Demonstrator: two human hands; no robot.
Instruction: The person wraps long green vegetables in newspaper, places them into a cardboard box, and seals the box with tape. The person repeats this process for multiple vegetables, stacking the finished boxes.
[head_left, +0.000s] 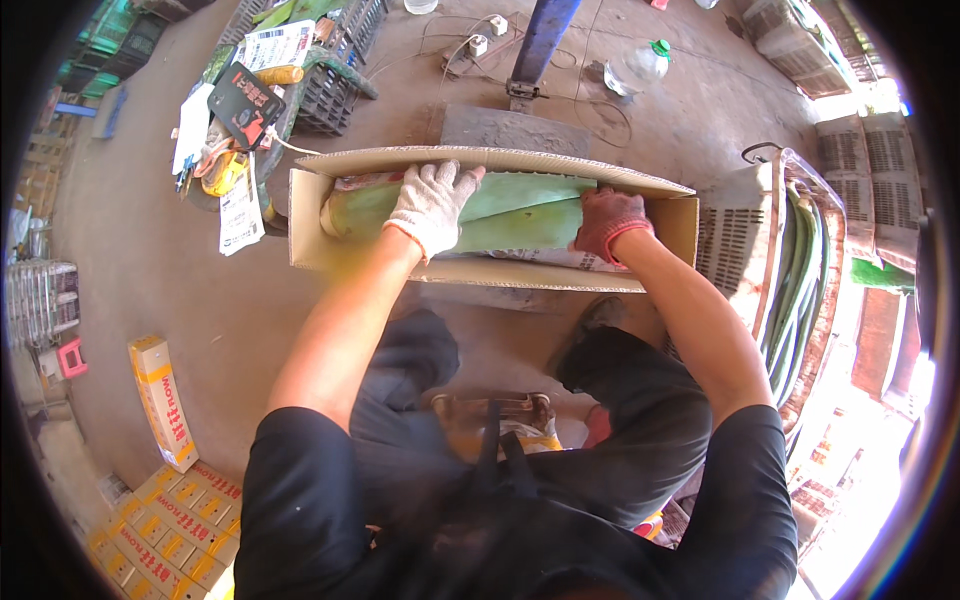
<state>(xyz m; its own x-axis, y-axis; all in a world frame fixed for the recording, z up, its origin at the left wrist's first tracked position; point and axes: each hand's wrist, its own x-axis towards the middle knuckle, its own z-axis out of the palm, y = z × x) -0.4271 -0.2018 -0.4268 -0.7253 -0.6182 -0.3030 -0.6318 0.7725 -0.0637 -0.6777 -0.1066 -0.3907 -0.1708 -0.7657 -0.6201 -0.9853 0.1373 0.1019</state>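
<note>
Before me stands a long, narrow cardboard box (305, 217), its top open. Thick green leaves (529, 191), like aloe leaves, lie lengthwise inside, with printed paper (559, 259) showing along their near side. My left hand (435, 202), in a whitish knit glove with an orange cuff, rests on the leaves left of the middle, its fingers spread towards the far wall. At the leaves' right end is my right hand (611, 221), in a dark red glove. Its fingers curl down against the leaf ends, and the fingertips are hidden.
On my right, a plastic crate (739, 217) holds long green leaves (799, 285). A blue post (544, 45) and clear jug (641, 69) stand beyond the box. A phone (246, 105) and papers lie front left. Printed cartons (176, 525) are stacked behind left.
</note>
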